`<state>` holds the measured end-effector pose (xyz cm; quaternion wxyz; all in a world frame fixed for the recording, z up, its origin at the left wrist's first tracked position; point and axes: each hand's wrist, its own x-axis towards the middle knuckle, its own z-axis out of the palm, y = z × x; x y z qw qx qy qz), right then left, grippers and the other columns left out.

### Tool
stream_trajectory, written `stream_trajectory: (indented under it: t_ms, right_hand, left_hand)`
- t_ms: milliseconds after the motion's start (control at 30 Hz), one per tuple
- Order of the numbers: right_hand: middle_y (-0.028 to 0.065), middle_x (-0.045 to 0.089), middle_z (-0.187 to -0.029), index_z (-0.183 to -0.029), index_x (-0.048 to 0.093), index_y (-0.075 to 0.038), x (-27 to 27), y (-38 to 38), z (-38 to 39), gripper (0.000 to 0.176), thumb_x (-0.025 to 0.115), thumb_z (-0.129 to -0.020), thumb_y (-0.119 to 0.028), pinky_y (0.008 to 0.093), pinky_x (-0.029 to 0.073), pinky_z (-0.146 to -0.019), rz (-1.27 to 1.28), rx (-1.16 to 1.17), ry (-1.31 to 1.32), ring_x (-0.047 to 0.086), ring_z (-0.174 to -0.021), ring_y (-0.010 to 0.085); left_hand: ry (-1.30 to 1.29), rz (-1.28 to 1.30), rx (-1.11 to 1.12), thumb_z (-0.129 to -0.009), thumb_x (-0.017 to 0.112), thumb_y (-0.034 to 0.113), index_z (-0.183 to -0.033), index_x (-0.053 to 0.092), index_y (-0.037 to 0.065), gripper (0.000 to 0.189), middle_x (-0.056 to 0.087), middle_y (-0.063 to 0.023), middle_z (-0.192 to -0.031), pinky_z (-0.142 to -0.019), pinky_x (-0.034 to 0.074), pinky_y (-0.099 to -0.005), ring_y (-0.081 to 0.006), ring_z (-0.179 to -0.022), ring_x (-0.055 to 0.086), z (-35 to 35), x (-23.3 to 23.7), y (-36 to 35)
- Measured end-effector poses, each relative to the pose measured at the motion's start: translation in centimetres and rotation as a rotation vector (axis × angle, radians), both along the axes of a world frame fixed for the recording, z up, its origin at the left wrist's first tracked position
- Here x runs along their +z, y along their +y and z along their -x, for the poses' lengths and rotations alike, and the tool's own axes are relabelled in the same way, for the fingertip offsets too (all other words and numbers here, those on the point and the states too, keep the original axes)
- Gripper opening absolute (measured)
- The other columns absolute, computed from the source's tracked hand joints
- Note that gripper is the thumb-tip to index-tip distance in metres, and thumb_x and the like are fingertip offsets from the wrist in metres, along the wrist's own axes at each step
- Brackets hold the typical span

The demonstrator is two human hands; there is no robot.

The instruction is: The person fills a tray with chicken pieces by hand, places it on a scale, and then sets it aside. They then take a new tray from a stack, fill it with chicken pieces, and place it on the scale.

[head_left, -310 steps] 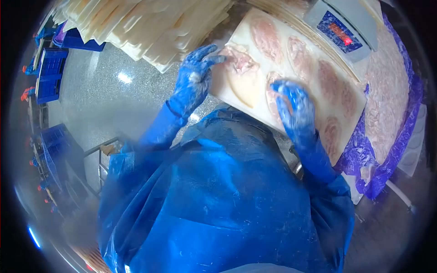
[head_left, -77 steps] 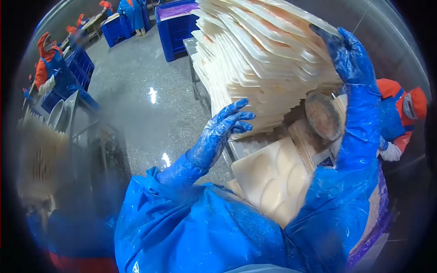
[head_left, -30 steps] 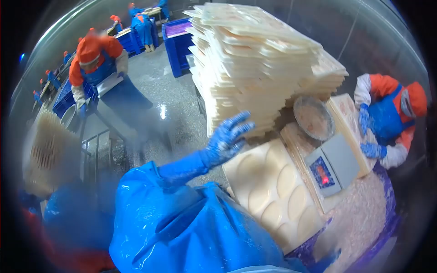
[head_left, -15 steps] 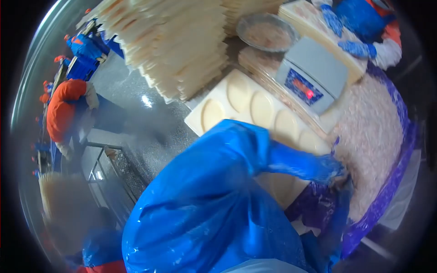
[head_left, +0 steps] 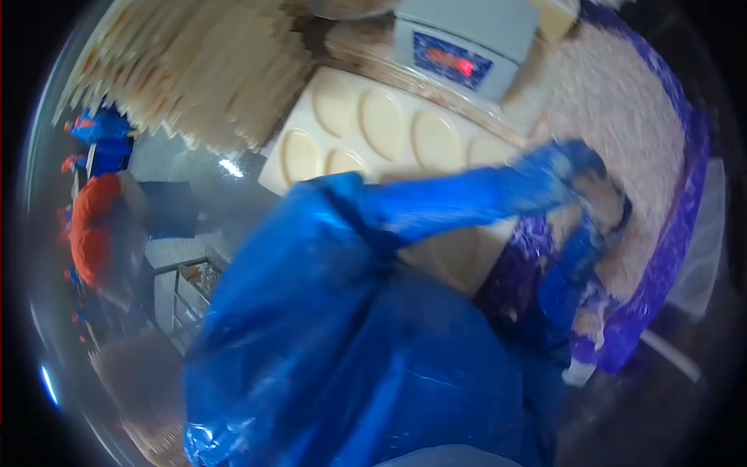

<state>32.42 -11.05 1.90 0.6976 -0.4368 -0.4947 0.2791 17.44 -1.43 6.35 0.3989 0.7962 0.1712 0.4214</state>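
Observation:
Blue-gloved, my left hand [head_left: 577, 165] reaches in from the left over the edge of a heap of pinkish minced paste [head_left: 622, 101]. My right hand [head_left: 618, 222] comes up from below and meets it. Both hands are closed around a pinkish lump of the paste [head_left: 597, 194], though motion blurs the fingers. Left of the hands lies a white moulded tray [head_left: 401, 167] with oval hollows, partly covered by my left sleeve. Purple plastic sheeting [head_left: 696, 179] borders the heap.
A grey scale [head_left: 467, 35] with a lit red display stands behind the tray. Stacked pale boards or trays [head_left: 187, 70] rise at the upper left. Farther left, a person in orange [head_left: 97, 229] bends near a metal frame [head_left: 183, 292]. Clear trays [head_left: 700, 241] lie at the right.
The view has shifted, so the scale and tray appear higher and farther left. Both hands have moved up over the paste, and the lump between them shows more. The co-worker's gloved hands have left view.

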Motion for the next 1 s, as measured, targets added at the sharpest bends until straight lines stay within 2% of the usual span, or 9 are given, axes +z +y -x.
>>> stream_trajectory:
  t_ms: [100, 133, 167, 233, 333, 467, 567, 633, 1000]
  right_hand:
    - [0.0271, 0.063, -0.121, -0.131, 0.056, 0.002, 2.9, 1.6, 8.5, 0.047, 0.064, -0.092, -0.023, 0.0444, 0.046, -0.101, -0.137, 0.345, -0.151, 0.060, -0.117, 0.0378]
    - [0.0257, 0.061, -0.127, -0.139, 0.052, 0.000, -3.3, -1.6, 6.2, 0.051, 0.063, -0.093, -0.018, 0.0439, 0.047, -0.101, 0.466, 0.252, -0.415, 0.059, -0.121, 0.0363]
    - [0.0224, 0.061, -0.128, -0.137, 0.054, -0.001, 2.5, -0.9, 9.4, 0.050, 0.065, -0.089, -0.011, 0.0414, 0.048, -0.100, 0.015, 0.326, -0.739, 0.061, -0.118, 0.0344]
    - [0.0212, 0.062, -0.124, -0.134, 0.055, 0.001, 1.2, -0.9, 9.2, 0.051, 0.068, -0.085, -0.003, 0.0383, 0.049, -0.099, 0.170, 0.592, -0.960, 0.062, -0.112, 0.0335]
    - [0.0129, 0.064, -0.118, -0.125, 0.064, -0.007, -0.3, -0.7, 11.6, 0.036, 0.069, -0.090, -0.013, 0.0442, 0.048, -0.098, 0.491, 0.408, -0.148, 0.060, -0.107, 0.0332]
    - [0.0125, 0.066, -0.110, -0.115, 0.068, -0.008, -1.0, -0.2, 16.8, 0.026, 0.069, -0.088, -0.010, 0.0440, 0.048, -0.094, 0.272, 0.406, -0.223, 0.060, -0.102, 0.0340]
    - [0.0080, 0.068, -0.095, -0.100, 0.070, -0.010, -2.6, -1.1, 16.6, 0.018, 0.074, -0.086, -0.020, 0.0426, 0.050, -0.084, 0.013, 0.320, -1.243, 0.064, -0.089, 0.0293]
    - [0.0072, 0.068, -0.095, -0.098, 0.070, -0.011, -4.1, -0.5, 16.2, 0.022, 0.077, -0.084, -0.026, 0.0407, 0.052, -0.076, -0.096, 0.180, -1.250, 0.064, -0.086, 0.0287]
    - [0.0086, 0.064, -0.094, -0.095, 0.061, -0.007, -3.5, 5.0, 23.6, 0.020, 0.076, -0.087, -0.018, 0.0338, 0.049, -0.078, 0.434, 0.517, -0.717, 0.064, -0.087, 0.0237]
  left_hand:
    - [-0.172, 0.250, -0.152, -0.091, 0.068, 0.022, -0.145, 0.048, 0.001, 0.061, 0.053, -0.0161, -0.143, -0.112, 0.039, -0.0389, -0.0279, -0.134, 0.048, 10.2, 2.7, -1.5]
    - [0.121, 0.000, -0.027, -0.093, 0.065, 0.019, -0.150, 0.041, 0.003, 0.064, 0.049, -0.0156, -0.149, -0.118, 0.033, -0.0415, -0.0296, -0.140, 0.043, 14.1, 2.4, -1.6]
    - [0.204, 0.139, -0.060, -0.095, 0.061, 0.010, -0.152, 0.039, 0.004, 0.061, 0.044, -0.0151, -0.154, -0.119, 0.031, -0.0422, -0.0321, -0.141, 0.043, 17.7, 1.6, -2.8]
    - [0.556, 0.307, 0.089, -0.092, 0.054, -0.007, -0.140, 0.054, 0.001, 0.049, 0.055, -0.0155, -0.144, -0.113, 0.041, -0.0383, -0.0299, -0.133, 0.052, 24.6, -1.0, -4.8]
    - [0.410, 0.446, 0.414, -0.090, 0.055, -0.006, -0.131, 0.062, 0.001, 0.042, 0.064, -0.0150, -0.130, -0.104, 0.049, -0.0381, -0.0271, -0.123, 0.060, 28.7, -3.3, -6.8]
    - [0.441, 0.027, 0.503, -0.087, 0.065, 0.003, -0.117, 0.068, 0.005, 0.030, 0.068, -0.0145, -0.114, -0.090, 0.053, -0.0420, -0.0338, -0.105, 0.064, 26.3, -6.0, -7.5]
    - [0.565, -0.100, 0.501, -0.086, 0.068, 0.007, -0.103, 0.071, 0.006, 0.018, 0.068, -0.0131, -0.108, -0.085, 0.052, -0.0448, -0.0367, -0.100, 0.063, 28.5, -7.2, -8.0]
    - [0.382, 0.282, 0.617, -0.085, 0.069, 0.009, -0.105, 0.070, 0.007, 0.020, 0.068, -0.0132, -0.106, -0.085, 0.052, -0.0447, -0.0349, -0.101, 0.063, 30.7, -6.8, -7.4]
    - [0.565, -0.030, 0.195, -0.084, 0.077, 0.014, -0.110, 0.066, 0.006, 0.029, 0.067, -0.0102, -0.102, -0.083, 0.053, -0.0369, -0.0283, -0.092, 0.064, 30.8, -8.1, -1.5]
